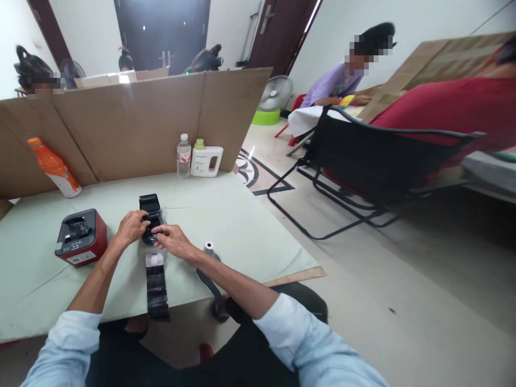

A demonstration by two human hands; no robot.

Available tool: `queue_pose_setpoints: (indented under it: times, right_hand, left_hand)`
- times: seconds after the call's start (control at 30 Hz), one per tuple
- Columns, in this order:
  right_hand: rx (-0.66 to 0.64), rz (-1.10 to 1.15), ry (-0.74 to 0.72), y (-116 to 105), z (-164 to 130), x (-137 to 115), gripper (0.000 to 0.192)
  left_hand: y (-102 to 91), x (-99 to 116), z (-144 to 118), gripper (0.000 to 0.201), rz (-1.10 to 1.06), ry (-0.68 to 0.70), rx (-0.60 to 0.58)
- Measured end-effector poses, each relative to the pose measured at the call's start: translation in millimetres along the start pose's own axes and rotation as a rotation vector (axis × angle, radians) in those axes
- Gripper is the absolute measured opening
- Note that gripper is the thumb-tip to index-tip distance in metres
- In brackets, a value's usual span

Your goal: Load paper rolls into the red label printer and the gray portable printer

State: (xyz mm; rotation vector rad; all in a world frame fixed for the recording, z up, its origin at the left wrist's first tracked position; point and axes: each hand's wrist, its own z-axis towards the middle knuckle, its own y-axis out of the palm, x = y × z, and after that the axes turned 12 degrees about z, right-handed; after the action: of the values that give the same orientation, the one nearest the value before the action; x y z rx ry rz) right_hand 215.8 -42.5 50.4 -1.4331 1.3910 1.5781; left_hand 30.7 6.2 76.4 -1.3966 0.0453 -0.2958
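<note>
Both hands meet over a small black printer (150,215) that sits near the middle of the pale green worktop (250,226), its lid tipped up at the far side. The left hand (131,228) lies on the printer's left side, fingers curled over its top. The right hand (173,240) comes in from the right, its thumb and forefinger pressed together at the printer's near edge, where a dark strip (156,285) begins; whether that grip actually pinches the strip cannot be told. The strip runs from the printer toward the person and hangs over the near edge of the worktop.

Just right of the right wrist stands a small roll with a pale core (208,248), and a dark band trails down from it past the worktop's edge. To the left, well apart from the hands, sits a red-and-grey printer (81,237). At the far side, against a cardboard screen (133,126), stand an orange bottle (54,167), a clear water bottle (184,156) and a white jug with a green cap (206,159).
</note>
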Motion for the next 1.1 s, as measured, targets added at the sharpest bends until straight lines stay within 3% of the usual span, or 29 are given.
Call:
queue_pose_setpoints:
  times: [0.13, 0.37, 0.53, 0.7, 0.87, 1.0, 1.1]
  right_hand:
    - [0.091, 0.097, 0.088, 7, 18, 0, 0.017]
    - [0.07, 0.181, 0.103, 4, 17, 8, 0.02]
    - [0.082, 0.227, 0.126, 3, 17, 8, 0.018]
    - [0.083, 0.247, 0.124, 5, 18, 6, 0.018]
    - [0.071, 0.229, 0.11, 5, 14, 6, 0.018]
    - [0.067, 0.215, 0.11, 3, 12, 7, 0.018]
    - [0.058, 0.19, 0.116, 1, 12, 8, 0.018]
  left_hand:
    - [8.4, -6, 20, 0.026, 0.029, 0.021, -0.015]
    - [15.1, -9, 29, 0.028, 0.053, 0.061, -0.046]
    - [12.6, -7, 29, 0.041, 0.108, 0.099, -0.049]
    - [9.8, -1, 20, 0.027, 0.089, 0.197, -0.04]
    - [13.6, 2, 10, 0.03, 0.087, 0.217, -0.062]
    - [18.1, -7, 15, 0.019, -0.004, 0.11, 0.123]
    - [22.6, -19, 29, 0.046, -0.158, -0.1, 0.265]
